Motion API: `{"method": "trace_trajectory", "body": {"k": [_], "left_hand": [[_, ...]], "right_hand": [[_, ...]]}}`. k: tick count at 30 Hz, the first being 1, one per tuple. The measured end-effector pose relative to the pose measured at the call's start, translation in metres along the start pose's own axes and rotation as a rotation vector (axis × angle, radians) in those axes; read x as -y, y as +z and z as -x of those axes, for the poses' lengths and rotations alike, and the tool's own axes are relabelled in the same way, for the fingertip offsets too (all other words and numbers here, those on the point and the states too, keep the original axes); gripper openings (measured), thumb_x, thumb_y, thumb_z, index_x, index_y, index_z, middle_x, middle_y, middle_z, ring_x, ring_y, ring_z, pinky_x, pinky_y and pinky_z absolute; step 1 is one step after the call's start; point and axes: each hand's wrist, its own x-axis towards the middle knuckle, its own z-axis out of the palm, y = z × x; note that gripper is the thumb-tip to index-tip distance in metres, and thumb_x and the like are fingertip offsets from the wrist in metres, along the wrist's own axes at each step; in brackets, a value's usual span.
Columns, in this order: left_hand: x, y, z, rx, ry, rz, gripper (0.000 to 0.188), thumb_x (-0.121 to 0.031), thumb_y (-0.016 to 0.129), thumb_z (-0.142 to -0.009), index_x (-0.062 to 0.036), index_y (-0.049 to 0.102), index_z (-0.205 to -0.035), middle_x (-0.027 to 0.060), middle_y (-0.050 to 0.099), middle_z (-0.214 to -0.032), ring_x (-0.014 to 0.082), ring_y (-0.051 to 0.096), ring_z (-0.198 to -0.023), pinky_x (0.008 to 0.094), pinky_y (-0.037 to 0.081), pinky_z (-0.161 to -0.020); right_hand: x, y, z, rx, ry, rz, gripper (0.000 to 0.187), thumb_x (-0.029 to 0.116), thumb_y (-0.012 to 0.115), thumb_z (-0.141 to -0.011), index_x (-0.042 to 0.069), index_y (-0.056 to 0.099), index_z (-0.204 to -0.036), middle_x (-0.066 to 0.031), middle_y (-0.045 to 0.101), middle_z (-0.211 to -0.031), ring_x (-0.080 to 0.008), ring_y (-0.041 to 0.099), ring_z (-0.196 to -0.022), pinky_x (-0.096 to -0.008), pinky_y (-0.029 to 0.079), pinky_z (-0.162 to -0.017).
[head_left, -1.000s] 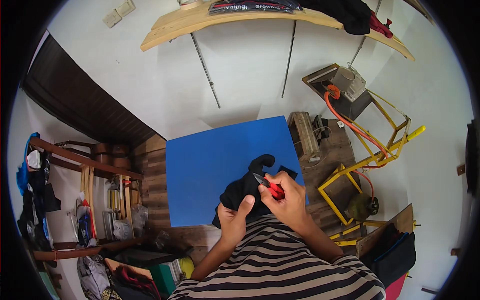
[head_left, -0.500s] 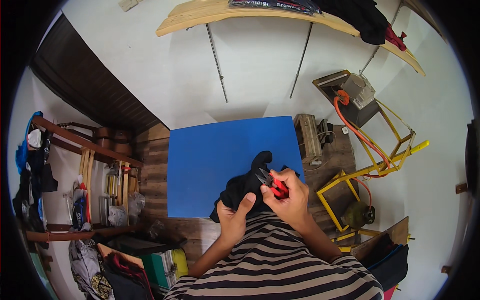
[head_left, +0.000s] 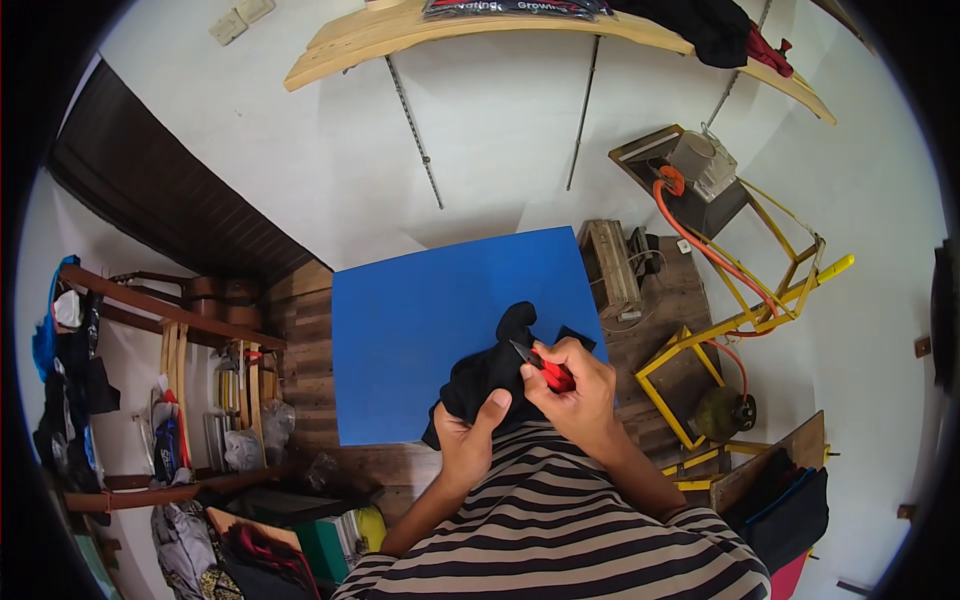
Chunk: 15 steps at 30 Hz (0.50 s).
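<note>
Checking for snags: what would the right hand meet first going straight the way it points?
Probably the black cloth by the tips of the red-handled cutters it holds, though depth is unclear.

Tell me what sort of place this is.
Probably a home workroom doubling as storage, judging by the blue-topped table in the middle, the brown rack draped with clothes, and the green gas cylinder by a yellow metal frame.

The cloth point(head_left: 483, 378) is black, tool handles point(head_left: 557, 377) red, tabletop point(head_left: 430, 320) blue, shirt point(head_left: 545, 515) black-and-beige striped
</note>
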Motion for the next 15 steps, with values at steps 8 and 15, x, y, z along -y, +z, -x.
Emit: {"method": "trace_trajectory", "body": {"k": [8,15], "left_hand": [[-0.0012,0.0003,-0.0066,-0.088,-0.043,0.127,0.021,0.002,0.061,-0.084,-0.0098,0.047,-0.075,-0.0038,0.047,-0.079,0.007,0.047,-0.078,0.0242,0.038,-0.079],[0.0003,0.0008,-0.0065,-0.048,-0.042,0.15,0.021,0.003,0.061,-0.084,-0.0103,0.047,-0.075,-0.0044,0.047,-0.079,0.0068,0.046,-0.076,0.0232,0.038,-0.076]], "right_hand": [[-0.0059,-0.0002,0.0037,-0.01,0.272,-0.295,0.028,0.007,0.076,-0.075,0.0,0.055,-0.091,-0.0077,0.061,-0.07,-0.0099,0.054,-0.057,-0.0221,0.046,-0.055],[0.0015,0.0,0.0008,0.012,0.103,-0.09,0.033,0.009,0.08,-0.07,0.001,0.056,-0.09,-0.0092,0.062,-0.072,-0.0127,0.06,-0.058,-0.0243,0.049,-0.054]]}}
